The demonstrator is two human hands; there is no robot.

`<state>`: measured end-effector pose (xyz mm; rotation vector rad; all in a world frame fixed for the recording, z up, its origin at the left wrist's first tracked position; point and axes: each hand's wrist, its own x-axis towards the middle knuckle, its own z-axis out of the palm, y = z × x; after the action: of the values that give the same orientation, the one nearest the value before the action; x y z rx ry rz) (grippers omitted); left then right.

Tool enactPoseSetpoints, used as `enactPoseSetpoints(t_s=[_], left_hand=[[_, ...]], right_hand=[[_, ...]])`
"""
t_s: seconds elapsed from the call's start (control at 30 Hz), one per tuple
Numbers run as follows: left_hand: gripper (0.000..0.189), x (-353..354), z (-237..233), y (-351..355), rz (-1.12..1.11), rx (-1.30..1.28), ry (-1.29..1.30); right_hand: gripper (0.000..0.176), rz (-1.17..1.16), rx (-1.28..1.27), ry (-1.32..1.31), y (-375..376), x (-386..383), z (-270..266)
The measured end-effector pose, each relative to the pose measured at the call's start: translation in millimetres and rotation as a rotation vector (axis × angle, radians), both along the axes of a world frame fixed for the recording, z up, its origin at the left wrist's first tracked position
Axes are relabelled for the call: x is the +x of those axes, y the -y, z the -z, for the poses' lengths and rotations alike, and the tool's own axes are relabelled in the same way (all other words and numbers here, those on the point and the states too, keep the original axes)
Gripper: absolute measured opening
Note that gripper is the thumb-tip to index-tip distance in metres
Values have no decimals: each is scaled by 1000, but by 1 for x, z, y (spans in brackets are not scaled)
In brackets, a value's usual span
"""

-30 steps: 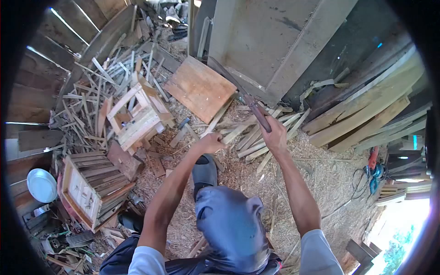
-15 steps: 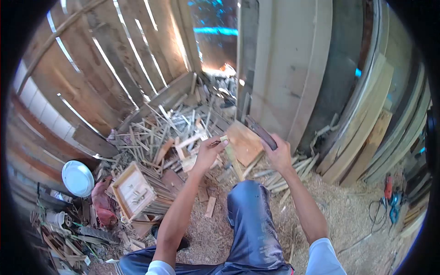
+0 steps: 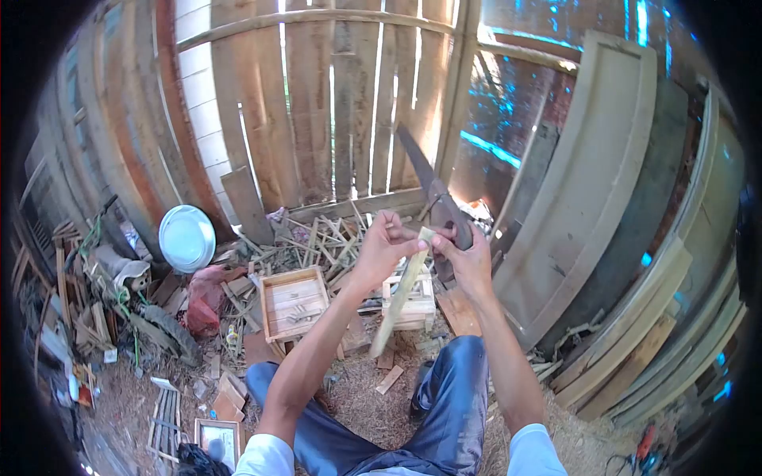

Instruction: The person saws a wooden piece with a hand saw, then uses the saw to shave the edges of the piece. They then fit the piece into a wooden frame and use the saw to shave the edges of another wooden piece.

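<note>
My left hand [image 3: 385, 252] pinches the upper end of a thin wooden strip [image 3: 401, 300], which slants down and to the left between my forearms. My right hand [image 3: 468, 260] is closed around the handle of a handsaw [image 3: 423, 168], whose dark blade points up and slightly left. The thumb of that hand also meets the strip's top end, so both hands come together there. Behind the strip sits a small pale wooden frame-like piece [image 3: 419, 319] on the ground, partly covered by it.
Left of centre stands a shallow wooden tray [image 3: 270, 305] holding small sticks. Offcuts [image 3: 317, 242] pile against the plank wall. A pale blue basin [image 3: 187, 238] and red bag [image 3: 208, 300] lie left. Boards [image 3: 583, 186] lean at right; a red power tool [image 3: 647, 440] lies lower right.
My view has swung left. The strip has been lifted from near my knee, and my hands, previously apart, now meet at its end. The saw's blade points more upright.
</note>
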<state>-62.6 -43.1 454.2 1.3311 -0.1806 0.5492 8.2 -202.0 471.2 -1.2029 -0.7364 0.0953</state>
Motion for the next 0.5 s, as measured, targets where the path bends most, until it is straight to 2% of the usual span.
enactPoseSetpoints(t_s=[0.1, 0.17, 0.2, 0.27, 0.3, 0.33, 0.5], left_hand=[[40, -18, -1, -20, -69, 100, -10], [34, -27, 11, -29, -81, 82, -337], [24, -37, 11, -30, -23, 178, -393], [21, -43, 63, -44, -26, 207, -369], [21, -50, 74, -42, -22, 258, -331], [23, -56, 85, -39, -76, 180, -336], [22, -67, 109, -51, -246, 187, -355]], right_hand=[[29, 6, -120, 32, -22, 1, 5], [25, 6, -84, 34, -40, 1, 14], [24, -14, -57, -3, -47, 1, 16], [25, 13, -87, -7, -58, 5, 24], [25, 2, -94, -18, -65, 9, 28], [25, -40, -40, -85, -73, 11, 36], [21, -223, 77, -362, -108, 18, 73]])
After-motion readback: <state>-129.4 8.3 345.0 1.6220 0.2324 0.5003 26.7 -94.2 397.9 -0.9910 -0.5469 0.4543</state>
